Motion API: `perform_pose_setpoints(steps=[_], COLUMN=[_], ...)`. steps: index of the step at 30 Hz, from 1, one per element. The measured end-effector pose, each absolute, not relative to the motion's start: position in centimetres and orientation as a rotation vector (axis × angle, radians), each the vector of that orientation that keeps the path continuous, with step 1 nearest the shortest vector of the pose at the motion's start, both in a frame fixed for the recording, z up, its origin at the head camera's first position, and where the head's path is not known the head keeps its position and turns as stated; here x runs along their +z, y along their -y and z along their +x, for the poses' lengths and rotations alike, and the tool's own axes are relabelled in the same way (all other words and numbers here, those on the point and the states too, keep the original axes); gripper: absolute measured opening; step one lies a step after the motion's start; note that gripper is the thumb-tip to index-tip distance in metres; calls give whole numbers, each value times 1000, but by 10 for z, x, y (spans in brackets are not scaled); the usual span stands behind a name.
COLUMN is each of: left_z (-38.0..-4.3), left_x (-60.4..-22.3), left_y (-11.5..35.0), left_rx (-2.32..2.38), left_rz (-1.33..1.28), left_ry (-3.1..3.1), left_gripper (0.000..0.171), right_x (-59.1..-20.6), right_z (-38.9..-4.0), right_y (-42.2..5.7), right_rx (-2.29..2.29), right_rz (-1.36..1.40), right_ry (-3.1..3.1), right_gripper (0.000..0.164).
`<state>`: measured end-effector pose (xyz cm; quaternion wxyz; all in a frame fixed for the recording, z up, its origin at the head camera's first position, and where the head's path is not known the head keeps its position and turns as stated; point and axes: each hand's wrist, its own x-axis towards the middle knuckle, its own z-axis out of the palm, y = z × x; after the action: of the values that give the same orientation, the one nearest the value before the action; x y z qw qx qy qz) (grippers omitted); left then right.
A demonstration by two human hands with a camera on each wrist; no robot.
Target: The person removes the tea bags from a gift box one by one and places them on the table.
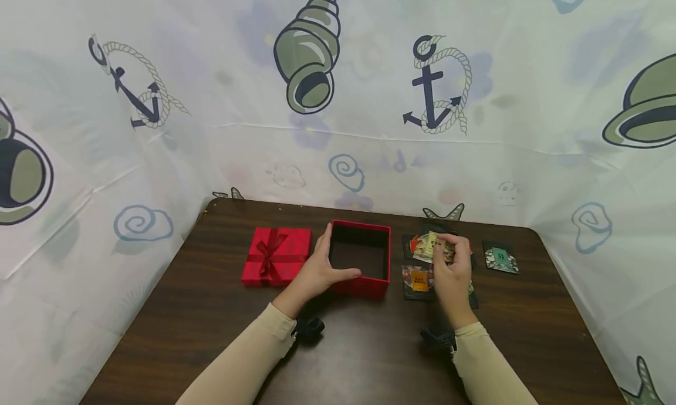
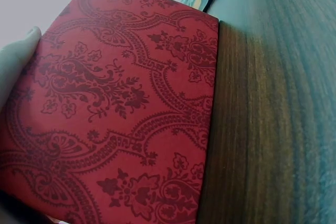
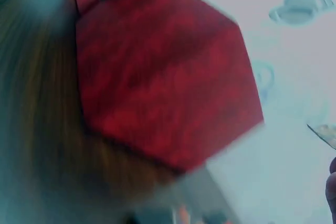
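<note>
An uncovered red patterned box [image 1: 361, 286] with a dark inside stands mid-table; its wall fills much of the left wrist view. My left hand [image 1: 317, 270] rests against it, fingers straight along the left side and thumb across the front rim. Right of the box, my right hand [image 1: 452, 273] pinches a small packet [image 1: 430, 247] with a pale yellow label between thumb and fingers. Beneath that hand lie several dark packets, one with an orange label [image 1: 419, 280]. In the right wrist view, fingertips [image 3: 331, 187] and the tip of the packet [image 3: 325, 134] show at the right edge.
A red lid [image 1: 290, 239] with a ribbon bow lies left of the box. Farther right is a packet with a green label [image 1: 500, 258]. The dark wooden table [image 1: 369, 346] backs onto a white cloth [image 1: 369, 70] printed with shells and anchors.
</note>
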<state>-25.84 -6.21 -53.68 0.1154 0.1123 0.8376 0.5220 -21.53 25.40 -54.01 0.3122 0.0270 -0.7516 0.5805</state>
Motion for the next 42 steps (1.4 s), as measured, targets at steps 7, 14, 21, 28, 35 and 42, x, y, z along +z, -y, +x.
perform_pose_setpoints(steps=[7, 14, 21, 28, 35, 42], left_z=[-261, -262, -266, -268, -268, -264], left_x=[-538, -542, -545, -548, -548, -555], left_y=[61, 56, 54, 60, 64, 63], left_rx=[1516, 1530, 1555, 1581, 1587, 1589], left_rz=[330, 334, 350, 373, 363, 362], left_ry=[-2463, -2455, -2440, -2437, -2473, -2479], left_gripper=[141, 140, 141, 135, 135, 137], right_x=[-552, -581, -589, -596, -598, -600], right_z=[-190, -158, -146, -158, -164, -162], right_y=[-312, -378, -415, -411, -405, -403], right_rx=[1410, 1241, 1069, 923, 947, 919], right_rz=[-153, -510, -725, -667, -633, -630], right_ry=[1935, 2020, 2407, 2576, 2554, 2598], right_gripper=[32, 27, 39, 34, 30, 28])
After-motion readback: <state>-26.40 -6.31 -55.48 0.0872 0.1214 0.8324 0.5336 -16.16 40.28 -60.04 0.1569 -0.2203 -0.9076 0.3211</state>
